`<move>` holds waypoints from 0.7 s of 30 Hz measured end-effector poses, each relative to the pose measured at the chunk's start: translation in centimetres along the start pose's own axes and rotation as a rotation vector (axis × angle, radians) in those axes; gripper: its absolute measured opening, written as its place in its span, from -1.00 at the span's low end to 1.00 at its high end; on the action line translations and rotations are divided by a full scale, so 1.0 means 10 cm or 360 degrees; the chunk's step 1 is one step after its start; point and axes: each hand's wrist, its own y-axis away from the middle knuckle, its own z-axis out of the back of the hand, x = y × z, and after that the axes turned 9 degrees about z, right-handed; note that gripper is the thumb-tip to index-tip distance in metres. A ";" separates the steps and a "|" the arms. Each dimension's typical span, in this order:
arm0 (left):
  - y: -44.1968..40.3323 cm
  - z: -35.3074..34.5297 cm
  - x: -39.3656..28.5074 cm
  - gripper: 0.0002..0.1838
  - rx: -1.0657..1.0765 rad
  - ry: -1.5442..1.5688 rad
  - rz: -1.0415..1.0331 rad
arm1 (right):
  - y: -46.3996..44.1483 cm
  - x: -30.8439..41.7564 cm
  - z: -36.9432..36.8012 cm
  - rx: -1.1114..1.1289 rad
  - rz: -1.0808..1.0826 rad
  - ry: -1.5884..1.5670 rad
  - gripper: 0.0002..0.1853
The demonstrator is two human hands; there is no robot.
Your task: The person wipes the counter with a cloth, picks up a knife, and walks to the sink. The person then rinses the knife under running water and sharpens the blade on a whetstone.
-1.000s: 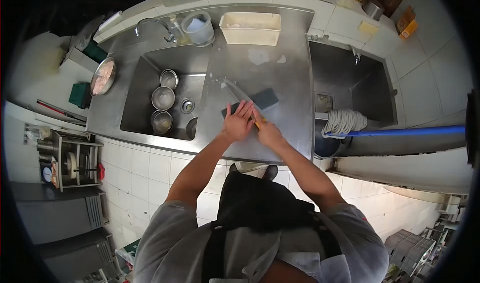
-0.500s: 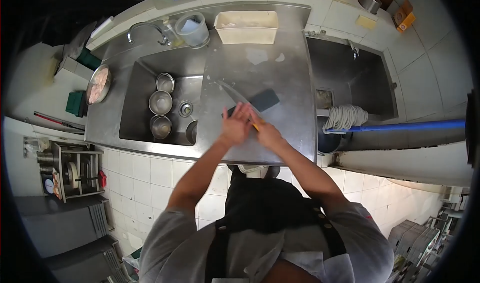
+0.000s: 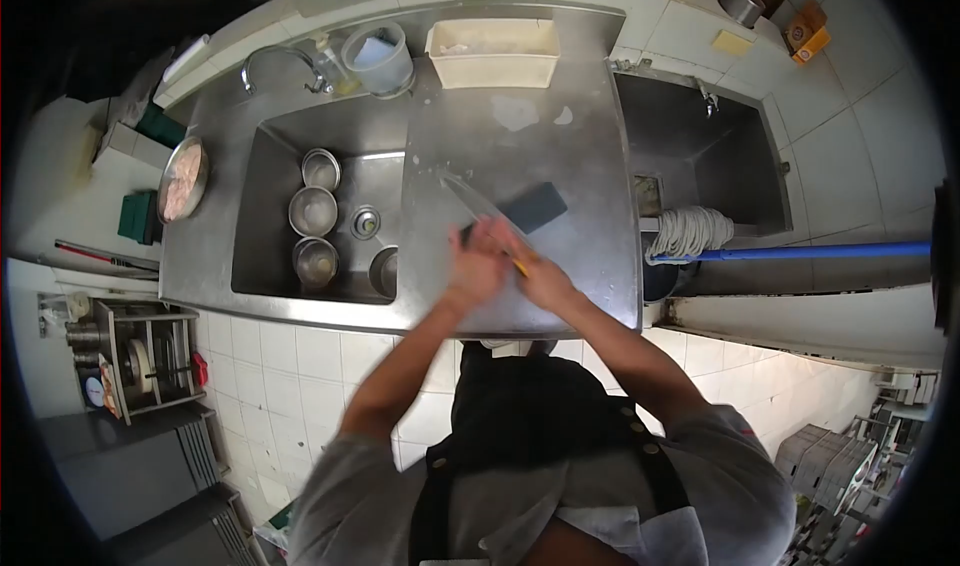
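A knife (image 3: 467, 197) lies slantwise over a dark grey whetstone (image 3: 538, 206) on the steel counter, its blade pointing up and left. My right hand (image 3: 547, 280) is wrapped round the knife's yellow-orange handle. Beside it, my left hand (image 3: 480, 268) rests with outstretched fingers on the blade over the stone; motion blurs these fingers a little. Both hands cover the near part of the blade and some of the whetstone.
Left of the hands is a sink (image 3: 270, 136) holding several metal bowls. A cream bin (image 3: 493, 71) and a clear bucket (image 3: 380, 63) stand at the back. At far left sits a bowl of pale meat (image 3: 183, 181). A mop (image 3: 692, 234) leans by the right sink.
Both hands, with the knife, have shifted slightly down and right in view. The whole scene has also shifted a little as the head moved. The right hand keeps its hold.
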 end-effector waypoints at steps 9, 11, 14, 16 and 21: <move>0.30 -0.12 -1.60 -0.44 0.0159 0.0165 -0.0443 | 1.77 -0.21 0.59 0.0190 -0.0740 0.0266 -0.20; 0.22 -0.05 -1.40 -0.43 0.0192 0.0194 -0.0438 | 1.56 -0.17 0.54 0.0228 -0.0703 0.0195 -0.21; -0.02 0.11 -0.64 -0.40 0.0341 0.0107 -0.0127 | 0.74 -0.26 0.13 0.0158 -0.0281 0.0088 -0.13; -0.05 0.12 -0.01 -0.40 0.0180 0.0071 -0.0017 | 0.01 -0.13 -0.05 0.0204 -0.0209 0.0023 -0.12; -0.01 0.04 -0.55 -0.42 0.0115 0.0056 -0.0163 | 0.51 -0.07 0.31 0.0208 -0.0443 0.0131 -0.22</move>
